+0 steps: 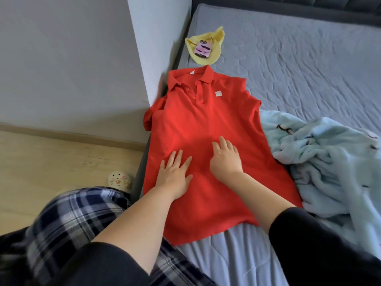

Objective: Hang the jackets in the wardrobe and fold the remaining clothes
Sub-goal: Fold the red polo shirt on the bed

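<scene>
Bed (299,65) with grey quilted cover, wedged against a white wall (61,58); wood floor (41,157) on your left. Red polo shirt (206,120) lies flat, front up, along the bed's left edge, collar pointing away from you, hem toward you, long axis running near to far. Your left hand (175,174) and right hand (225,158) press flat on its middle, fingers spread, gripping nothing. Light blue blanket (329,162) touches its right side.

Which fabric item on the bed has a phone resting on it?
The small yellow cloth beyond the collar; the red polo shirt and light-blue fleece blanket carry none.
</scene>
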The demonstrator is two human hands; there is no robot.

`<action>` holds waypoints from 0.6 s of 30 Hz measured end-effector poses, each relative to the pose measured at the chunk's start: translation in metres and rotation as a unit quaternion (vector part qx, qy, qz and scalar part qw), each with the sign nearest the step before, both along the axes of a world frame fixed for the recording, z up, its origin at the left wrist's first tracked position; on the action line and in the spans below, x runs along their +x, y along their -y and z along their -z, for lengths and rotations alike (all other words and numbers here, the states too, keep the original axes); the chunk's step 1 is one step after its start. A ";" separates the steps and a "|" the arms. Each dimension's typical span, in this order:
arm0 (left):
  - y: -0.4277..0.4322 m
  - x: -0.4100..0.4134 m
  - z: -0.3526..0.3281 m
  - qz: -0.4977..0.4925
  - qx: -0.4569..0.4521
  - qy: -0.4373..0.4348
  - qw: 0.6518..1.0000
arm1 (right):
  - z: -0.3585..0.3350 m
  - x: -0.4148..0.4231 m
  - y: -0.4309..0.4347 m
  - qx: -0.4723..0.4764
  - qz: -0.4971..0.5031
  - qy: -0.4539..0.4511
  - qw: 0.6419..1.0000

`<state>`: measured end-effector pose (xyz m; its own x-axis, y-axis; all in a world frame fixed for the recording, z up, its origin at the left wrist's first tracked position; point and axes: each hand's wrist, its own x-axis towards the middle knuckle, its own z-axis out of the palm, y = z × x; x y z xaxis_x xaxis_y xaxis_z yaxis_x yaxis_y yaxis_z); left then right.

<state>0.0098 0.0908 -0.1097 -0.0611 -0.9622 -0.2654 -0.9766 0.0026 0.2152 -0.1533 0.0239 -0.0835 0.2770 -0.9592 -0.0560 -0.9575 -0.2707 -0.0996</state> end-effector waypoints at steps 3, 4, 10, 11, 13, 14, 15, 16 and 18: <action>0.017 0.023 0.005 -0.061 -0.016 -0.017 0.998 | 0.004 0.033 0.030 0.021 0.009 0.040 0.999; 0.022 0.030 0.007 -0.084 -0.015 -0.032 0.996 | 0.006 0.043 0.041 0.030 0.015 0.046 0.998; 0.048 0.050 0.023 -0.170 -0.019 -0.153 0.973 | 0.026 0.090 0.106 0.031 0.077 0.087 0.993; 0.055 0.052 0.025 -0.193 -0.031 -0.180 0.964 | 0.032 0.094 0.112 0.033 0.088 0.094 0.991; 0.072 0.059 0.026 -0.247 -0.064 -0.234 0.938 | 0.049 0.099 0.113 0.017 0.096 0.088 0.991; 0.081 0.063 0.027 -0.278 -0.084 -0.254 0.923 | 0.058 0.100 0.111 -0.003 0.097 0.088 0.991; 0.091 0.067 0.027 -0.315 -0.104 -0.273 0.903 | 0.064 0.101 0.108 -0.025 0.099 0.091 0.991; 0.101 0.072 0.026 -0.357 -0.121 -0.297 0.877 | 0.070 0.101 0.107 -0.043 0.100 0.092 0.990; 0.123 0.085 0.025 -0.455 -0.133 -0.369 0.799 | 0.076 0.104 0.111 -0.067 0.104 0.091 0.988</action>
<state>0.0946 -0.0318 -0.1347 0.6516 -0.7130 -0.2588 -0.2061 -0.4948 0.8442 -0.0495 -0.0867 -0.1594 0.0676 -0.9918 0.1085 -0.9635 -0.0931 -0.2511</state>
